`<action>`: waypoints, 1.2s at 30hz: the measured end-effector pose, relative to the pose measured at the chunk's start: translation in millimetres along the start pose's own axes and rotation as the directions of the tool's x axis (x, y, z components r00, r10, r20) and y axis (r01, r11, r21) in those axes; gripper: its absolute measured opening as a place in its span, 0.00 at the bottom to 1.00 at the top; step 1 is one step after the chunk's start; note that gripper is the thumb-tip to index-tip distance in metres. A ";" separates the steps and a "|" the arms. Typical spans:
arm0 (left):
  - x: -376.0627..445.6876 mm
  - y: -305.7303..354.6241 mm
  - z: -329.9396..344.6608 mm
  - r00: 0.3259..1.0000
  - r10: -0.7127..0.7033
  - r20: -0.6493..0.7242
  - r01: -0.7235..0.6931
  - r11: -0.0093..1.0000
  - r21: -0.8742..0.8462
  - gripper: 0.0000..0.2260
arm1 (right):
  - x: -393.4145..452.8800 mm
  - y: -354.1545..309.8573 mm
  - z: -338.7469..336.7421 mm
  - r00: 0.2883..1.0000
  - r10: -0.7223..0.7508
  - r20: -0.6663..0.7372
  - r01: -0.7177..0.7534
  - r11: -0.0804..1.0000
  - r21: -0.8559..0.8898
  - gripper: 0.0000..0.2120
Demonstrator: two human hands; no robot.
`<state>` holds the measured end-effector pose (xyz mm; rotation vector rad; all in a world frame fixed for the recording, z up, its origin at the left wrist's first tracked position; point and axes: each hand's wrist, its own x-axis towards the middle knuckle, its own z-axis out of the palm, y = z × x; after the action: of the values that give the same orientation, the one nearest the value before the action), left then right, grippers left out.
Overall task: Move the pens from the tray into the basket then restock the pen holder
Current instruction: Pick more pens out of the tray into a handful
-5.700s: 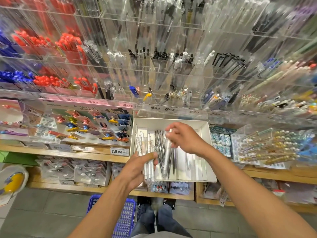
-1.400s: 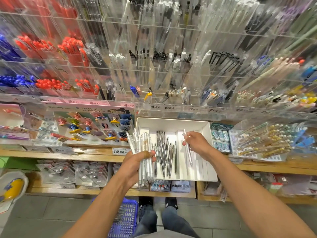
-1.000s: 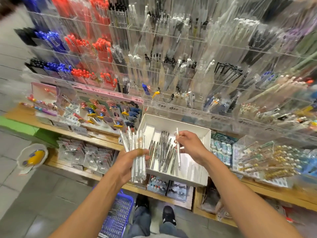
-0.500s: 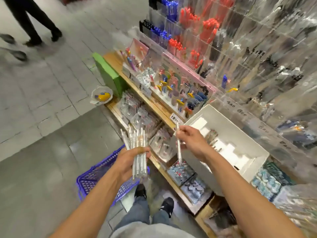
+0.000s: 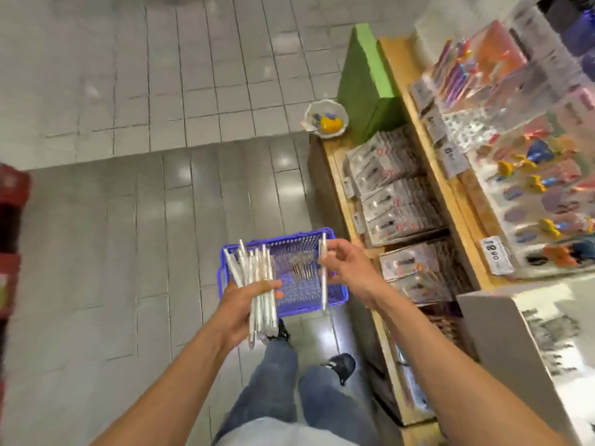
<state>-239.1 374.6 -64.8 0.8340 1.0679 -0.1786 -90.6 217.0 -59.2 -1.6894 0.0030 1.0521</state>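
A blue plastic basket [image 5: 335, 297] stands on the tiled floor in front of my feet, with several dark pens [image 5: 301, 268] lying in it. My left hand [image 5: 241, 304] is shut on a bundle of white pens [image 5: 257, 284], held above the basket's left side. My right hand [image 5: 347, 268] pinches a single white pen [image 5: 323, 272] upright over the basket's right side. The white tray [image 5: 502, 333] shows at the right edge on the shelf, with pens in it, blurred.
Wooden shelves [image 5: 450, 201] with packaged goods and price tags run along the right. A green box [image 5: 363, 82] and a small bowl [image 5: 326, 119] with a yellow object sit at the shelf's far end. A red object [image 5: 9, 236] is at the left edge.
My view has swung left and down from the pen display to the floor. Both hands moved with their pens from the tray to above the blue basket.
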 end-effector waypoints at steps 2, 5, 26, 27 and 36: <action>17.6 0.4 -30.1 0.999 -0.026 -0.045 0.025 1.000 -0.019 0.14 | 27.0 10.4 28.6 0.999 0.031 0.034 -0.031 1.000 0.001 0.08; 53.1 -3.4 -72.3 0.992 -0.093 -0.091 0.086 0.993 -0.079 0.11 | 73.1 34.4 68.0 0.994 0.091 0.059 -0.091 0.996 -0.005 0.11; 501.1 -226.1 -206.2 0.861 -0.189 -0.472 0.264 0.960 0.096 0.34 | 410.3 404.6 167.0 0.944 0.329 -0.003 -0.318 0.912 -0.260 0.14; 523.5 -238.0 -209.1 0.852 -0.150 -0.502 0.241 0.963 0.120 0.26 | 428.1 422.4 170.5 0.944 0.329 -0.007 -0.318 0.907 -0.277 0.12; 641.5 -274.6 -217.3 0.792 0.081 -0.605 0.276 0.836 0.474 0.16 | 541.8 520.3 211.4 0.978 0.183 -0.099 -0.208 0.893 -0.400 0.11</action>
<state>-210.5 494.6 -785.1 1.4111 1.7201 -0.3304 -147.2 429.8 -807.8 -2.1348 -0.0098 1.2133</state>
